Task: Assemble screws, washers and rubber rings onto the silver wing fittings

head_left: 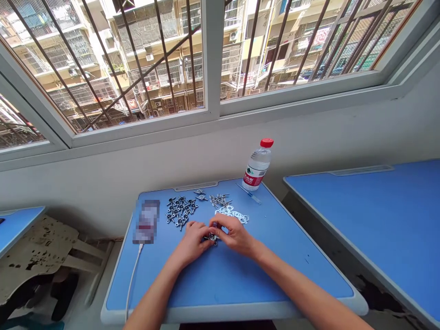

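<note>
My left hand rests on the desk, its thumb and fingers closed on the edge of a small metal part. Over the same part, my right hand is closed in a pinch, and a small purplish bit shows between its fingertips, too small to name. My fingers hide much of the metal part. Just beyond my right hand lie flat white gasket-like plates. A cluster of small metal parts with black round centres lies beyond my left hand. Several thin metal pieces with ringed ends sit farther back.
Left on the blue desk is a blurred-out phone-like device with a white cable. At the back right stand a red-capped water bottle and a thin screwdriver-like tool. Two metal parts lie near the far edge.
</note>
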{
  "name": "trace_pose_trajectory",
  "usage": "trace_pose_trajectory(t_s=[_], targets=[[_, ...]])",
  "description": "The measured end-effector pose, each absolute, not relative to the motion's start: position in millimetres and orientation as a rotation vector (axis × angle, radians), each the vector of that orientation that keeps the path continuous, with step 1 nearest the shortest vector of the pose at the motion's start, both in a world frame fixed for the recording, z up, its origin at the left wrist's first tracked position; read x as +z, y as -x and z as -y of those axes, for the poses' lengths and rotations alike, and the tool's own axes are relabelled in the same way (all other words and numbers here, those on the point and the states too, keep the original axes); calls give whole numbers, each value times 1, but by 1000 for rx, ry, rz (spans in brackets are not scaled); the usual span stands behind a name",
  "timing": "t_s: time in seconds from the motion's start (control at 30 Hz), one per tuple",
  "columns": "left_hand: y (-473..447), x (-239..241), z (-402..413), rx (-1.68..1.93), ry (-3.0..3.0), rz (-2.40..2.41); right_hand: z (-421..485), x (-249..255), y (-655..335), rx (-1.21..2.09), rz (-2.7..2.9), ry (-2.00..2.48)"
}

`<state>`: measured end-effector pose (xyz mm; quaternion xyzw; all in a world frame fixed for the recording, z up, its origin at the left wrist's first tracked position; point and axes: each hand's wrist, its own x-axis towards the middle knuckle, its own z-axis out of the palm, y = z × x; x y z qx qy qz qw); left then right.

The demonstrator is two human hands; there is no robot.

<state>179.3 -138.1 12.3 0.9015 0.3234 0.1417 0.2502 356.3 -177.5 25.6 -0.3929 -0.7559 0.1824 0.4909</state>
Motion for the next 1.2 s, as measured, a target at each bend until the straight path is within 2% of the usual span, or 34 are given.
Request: trace_pose_trajectory(t_s=[0.47, 1.0, 1.2], targets=[[-182, 12, 145, 451, -2436, -843, 180, 29, -341, 199, 2012, 933], [-185, 16, 151, 369, -2460, -955, 177, 21, -346, 215, 1870, 1056], [-182, 15, 148, 343, -2457, -967, 176, 23, -361, 374, 1909, 1002]])
